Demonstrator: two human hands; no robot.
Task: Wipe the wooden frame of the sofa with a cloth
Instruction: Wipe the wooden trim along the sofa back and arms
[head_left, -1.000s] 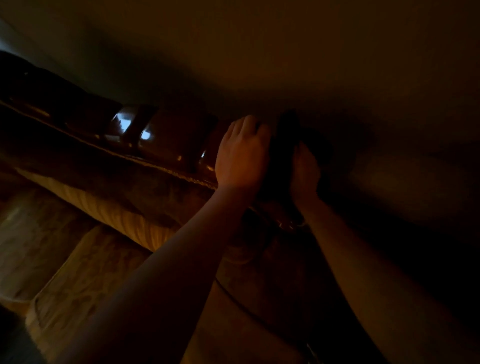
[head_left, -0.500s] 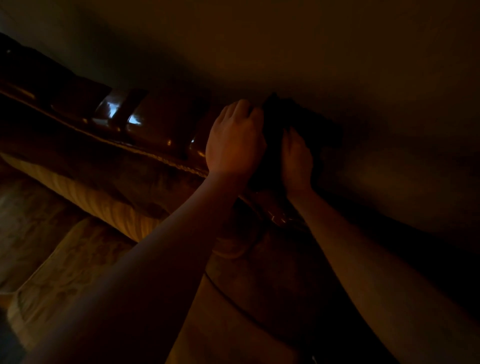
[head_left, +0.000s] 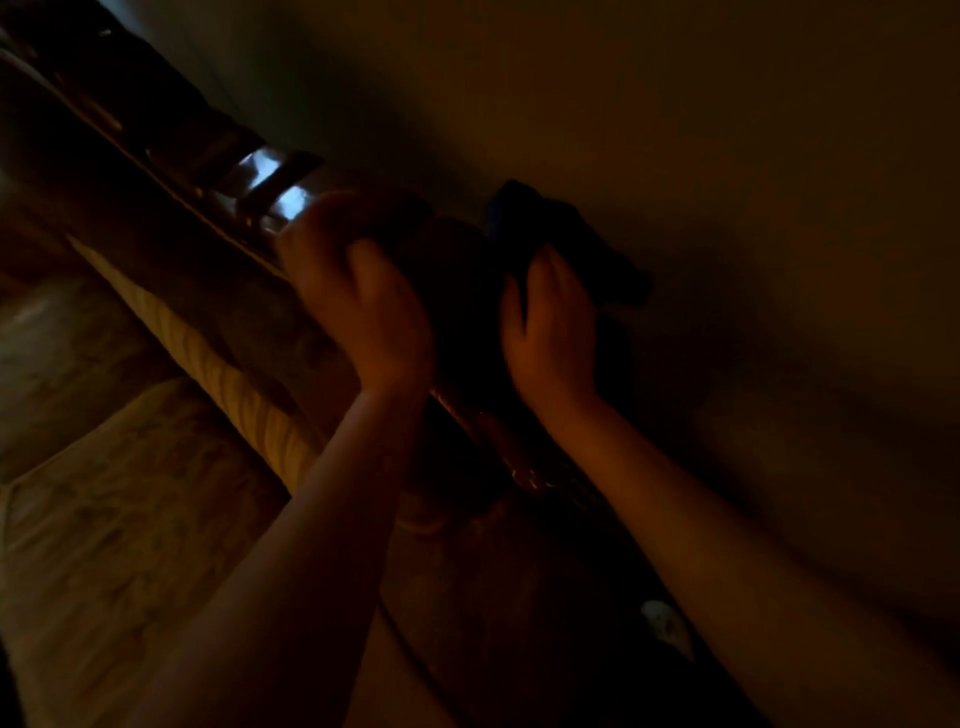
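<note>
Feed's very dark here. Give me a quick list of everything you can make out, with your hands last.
Cloth: one, dark, bunched on top of the frame against the wall.
Frame: one, dark glossy wood, runs from upper left down to centre along the sofa's back.
Cushions: tan patterned, lower left; count unclear.
Wall: dim, plain, upper right.
Pale speck: one, lower right, too dark to identify.
Left hand: on the frame, blurred.
Right hand: at the cloth; grip too dark to judge.
</note>
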